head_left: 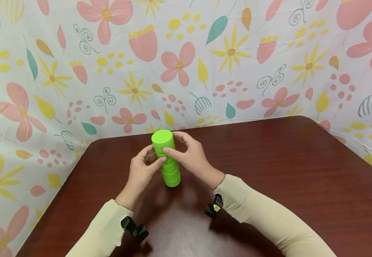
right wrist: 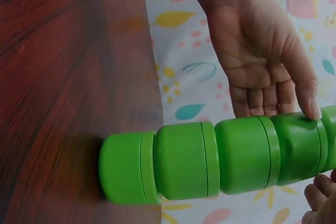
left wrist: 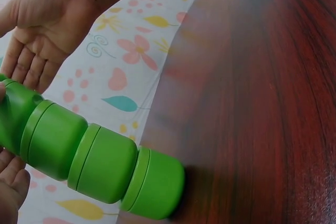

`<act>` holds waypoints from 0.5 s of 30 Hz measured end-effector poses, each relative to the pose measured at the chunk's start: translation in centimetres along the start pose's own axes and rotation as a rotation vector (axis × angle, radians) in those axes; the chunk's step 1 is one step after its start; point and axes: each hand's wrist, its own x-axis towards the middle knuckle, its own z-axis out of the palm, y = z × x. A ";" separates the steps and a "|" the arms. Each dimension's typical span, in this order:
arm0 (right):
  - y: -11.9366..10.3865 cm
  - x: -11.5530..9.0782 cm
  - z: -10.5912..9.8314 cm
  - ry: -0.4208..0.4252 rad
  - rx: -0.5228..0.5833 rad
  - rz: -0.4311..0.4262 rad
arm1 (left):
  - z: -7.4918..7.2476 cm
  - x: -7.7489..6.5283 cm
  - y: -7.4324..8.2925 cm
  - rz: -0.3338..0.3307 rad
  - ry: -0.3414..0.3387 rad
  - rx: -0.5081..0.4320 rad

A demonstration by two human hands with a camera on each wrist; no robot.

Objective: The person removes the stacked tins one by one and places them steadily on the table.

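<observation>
A tall stack of bright green round lidded jars (head_left: 171, 176) stands upright on the table, leaning a little in the head view. My left hand (head_left: 139, 172) holds its upper part from the left, thumb on the near side and fingers behind. From the right, my right hand (head_left: 194, 157) grips the stack slightly higher, its thumb lying across the front near the top jar. In the right wrist view the left thumb (right wrist: 310, 98) presses a jar with a dented-looking side. The lower jars (left wrist: 157, 182) are free of both hands, and the bottom one rests on the tabletop.
The dark reddish-brown table (head_left: 269, 160) is glossy and reflects light in front of the stack. Behind it hangs a white cloth (head_left: 205, 57) with flowers and leaves. A black strapped device (head_left: 135, 228) sits on the left wrist, another black device (head_left: 214, 207) on the right.
</observation>
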 end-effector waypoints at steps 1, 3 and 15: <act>0.0 0.0 0.1 -0.003 0.005 0.007 | 0.0 0.0 -0.1 0.002 -0.001 -0.003; 0.0 0.1 0.2 -0.006 0.009 0.020 | 0.0 0.0 -0.2 0.004 -0.003 -0.007; -0.1 0.5 0.5 0.009 0.048 0.072 | 0.2 0.1 -0.2 0.008 0.009 -0.020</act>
